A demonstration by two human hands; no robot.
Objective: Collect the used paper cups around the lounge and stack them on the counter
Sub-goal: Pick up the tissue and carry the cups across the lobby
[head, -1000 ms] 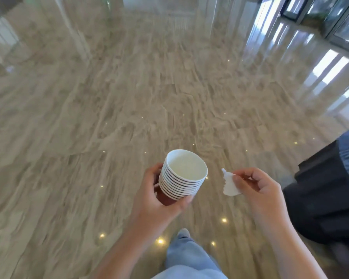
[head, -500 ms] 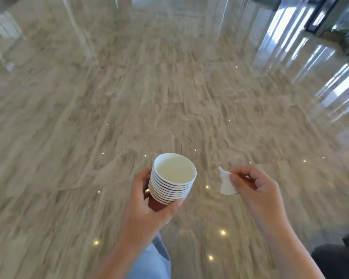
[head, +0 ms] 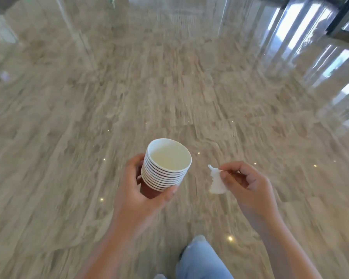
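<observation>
Head view: nearest, at the bottom of the frame, a leg in pale jeans point(head: 199, 258) is seen above the polished stone floor point(head: 79, 137). Just beyond it, the stack of paper cups point(head: 166, 170) is held off the floor in the left hand point(head: 141, 200). That hand's fingers are curled round the dark wall of the lowest cup, with the thumb tip laid against the lower rims. The stack is nested, mouth up and tipped slightly away from the body. A scrap of white paper point(head: 217, 182) is pinched between the thumb and forefinger of the right hand point(head: 250, 188), just beside the stack but not touching it.

The step in hand is judged to be the carry to the bench (which is not in view). The grip is best kept low on the outer cup, so that the thin rims are not crushed, and the stack should be levelled in case dregs are left inside. The scrap could be dropped into the top cup, which would free a hand for more cups.

Farther off only blurred floor is seen, and bright glazing point(head: 310, 43) at the far right.
</observation>
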